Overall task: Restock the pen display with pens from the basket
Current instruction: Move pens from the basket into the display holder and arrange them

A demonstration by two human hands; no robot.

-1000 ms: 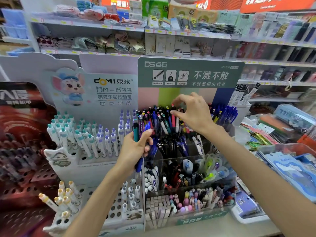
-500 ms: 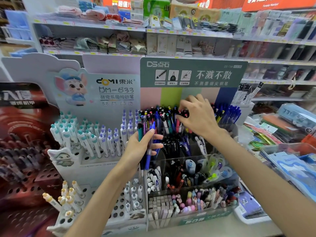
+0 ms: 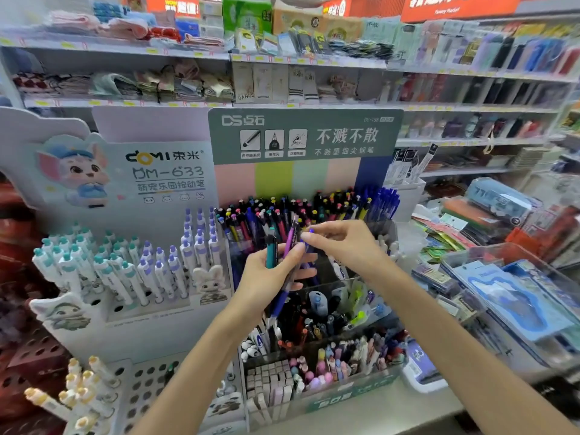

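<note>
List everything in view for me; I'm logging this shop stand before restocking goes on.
Pens in hand: a few, teal, purple, blue; in left grip.
Mixed pens: many, black and coloured tops; top tier of green display.
Blue pens: a bunch; right end of that tier.
White pens: many, teal and lilac caps; rack at left.
Yellow-capped pens: several; lower left rack.
Pastel items: many; bottom clear tier.
Green sign: one; above display.
Store shelves: several; behind.
Left hand: grips pens.
Right hand: pinches blue pen's top.
</note>
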